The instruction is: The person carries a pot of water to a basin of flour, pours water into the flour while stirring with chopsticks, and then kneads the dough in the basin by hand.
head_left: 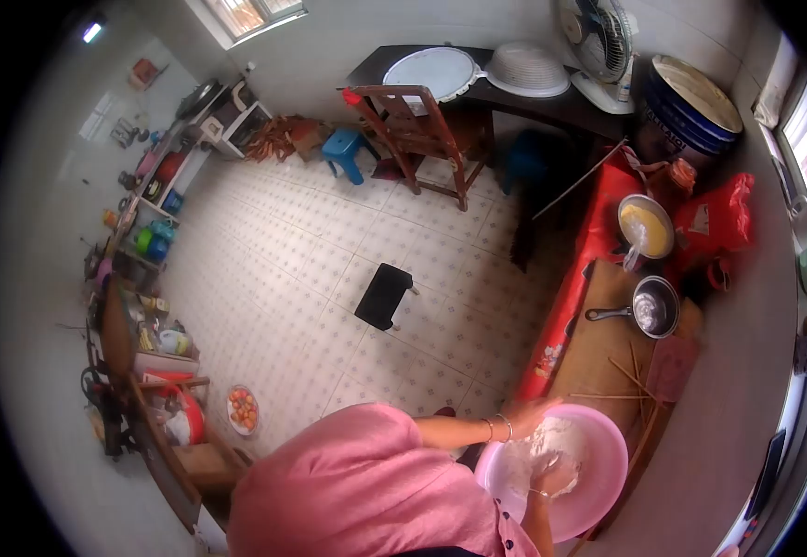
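Note:
A pink basin stands at the near end of the table, with white flour and a clumpy, dough-like mass in it. My left hand, with bangles at the wrist, lies at the basin's far rim and grips it. Down inside the basin is my right hand, its fingers closed into the floury dough and partly hidden by it. Just beyond the basin, several thin wooden sticks lie on a wooden board.
A dark saucepan and a bowl of yellow contents stand farther along the table, beside a red bag. A black stool is on the tiled floor. Behind me lies a plate of round reddish fruit or vegetables.

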`<act>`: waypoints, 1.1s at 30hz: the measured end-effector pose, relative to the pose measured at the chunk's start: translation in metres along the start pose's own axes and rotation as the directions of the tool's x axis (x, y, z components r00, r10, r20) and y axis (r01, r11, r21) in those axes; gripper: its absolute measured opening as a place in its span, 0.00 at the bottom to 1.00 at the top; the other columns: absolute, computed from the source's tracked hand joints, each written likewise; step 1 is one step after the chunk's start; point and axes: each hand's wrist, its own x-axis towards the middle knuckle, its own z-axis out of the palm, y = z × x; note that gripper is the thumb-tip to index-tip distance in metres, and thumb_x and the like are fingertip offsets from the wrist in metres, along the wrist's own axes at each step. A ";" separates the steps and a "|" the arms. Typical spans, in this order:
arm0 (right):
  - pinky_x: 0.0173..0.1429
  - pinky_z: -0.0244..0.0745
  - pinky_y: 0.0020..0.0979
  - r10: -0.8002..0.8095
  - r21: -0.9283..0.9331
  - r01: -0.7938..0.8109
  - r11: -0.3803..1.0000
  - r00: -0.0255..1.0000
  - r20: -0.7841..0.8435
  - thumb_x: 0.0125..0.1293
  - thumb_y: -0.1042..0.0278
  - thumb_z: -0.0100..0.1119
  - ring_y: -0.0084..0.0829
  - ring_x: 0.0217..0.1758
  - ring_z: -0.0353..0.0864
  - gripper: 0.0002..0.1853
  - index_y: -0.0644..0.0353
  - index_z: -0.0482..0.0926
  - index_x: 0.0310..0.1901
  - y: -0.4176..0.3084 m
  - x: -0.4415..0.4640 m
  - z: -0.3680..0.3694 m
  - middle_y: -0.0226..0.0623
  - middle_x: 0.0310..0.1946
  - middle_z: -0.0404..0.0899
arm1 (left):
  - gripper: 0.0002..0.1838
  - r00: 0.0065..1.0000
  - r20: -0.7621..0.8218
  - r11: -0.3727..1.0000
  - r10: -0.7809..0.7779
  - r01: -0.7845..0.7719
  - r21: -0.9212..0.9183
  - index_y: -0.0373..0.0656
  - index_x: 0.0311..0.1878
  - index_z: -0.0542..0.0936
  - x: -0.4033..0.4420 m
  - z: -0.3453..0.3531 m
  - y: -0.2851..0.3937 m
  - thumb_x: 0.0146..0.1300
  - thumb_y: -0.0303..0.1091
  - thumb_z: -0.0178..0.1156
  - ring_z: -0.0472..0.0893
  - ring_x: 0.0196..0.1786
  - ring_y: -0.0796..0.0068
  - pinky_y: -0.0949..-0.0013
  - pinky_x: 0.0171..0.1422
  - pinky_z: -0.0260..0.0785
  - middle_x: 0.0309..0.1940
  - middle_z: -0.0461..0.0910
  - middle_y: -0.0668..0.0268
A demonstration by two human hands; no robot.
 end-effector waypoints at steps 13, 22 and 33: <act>0.44 0.68 0.50 0.258 -0.006 -0.258 0.966 0.966 0.010 0.59 0.58 0.53 0.50 0.39 0.76 0.13 0.58 0.81 0.37 0.031 0.039 0.033 0.46 0.34 0.79 | 0.31 0.987 0.040 0.971 -0.154 0.158 -0.180 0.42 0.67 0.60 0.000 0.001 0.006 0.60 0.25 0.55 0.73 0.60 0.50 0.57 0.63 0.66 0.61 0.70 0.52; 0.53 0.70 0.49 0.305 -0.073 -0.300 0.951 0.950 0.062 0.59 0.58 0.55 0.52 0.48 0.77 0.17 0.62 0.81 0.43 0.078 0.021 0.081 0.49 0.43 0.80 | 0.35 0.951 0.165 0.949 -0.262 0.285 -0.136 0.40 0.66 0.62 0.002 -0.022 0.022 0.52 0.26 0.59 0.78 0.55 0.56 0.63 0.60 0.69 0.56 0.75 0.49; 0.54 0.72 0.46 0.058 -0.126 -0.023 0.992 0.957 0.283 0.65 0.51 0.51 0.49 0.49 0.77 0.20 0.61 0.78 0.46 0.006 0.035 0.063 0.49 0.42 0.79 | 0.37 0.804 0.232 0.483 -0.548 0.530 -0.697 0.39 0.60 0.70 -0.154 0.011 -0.044 0.39 0.16 0.59 0.77 0.40 0.65 0.66 0.39 0.73 0.41 0.75 0.59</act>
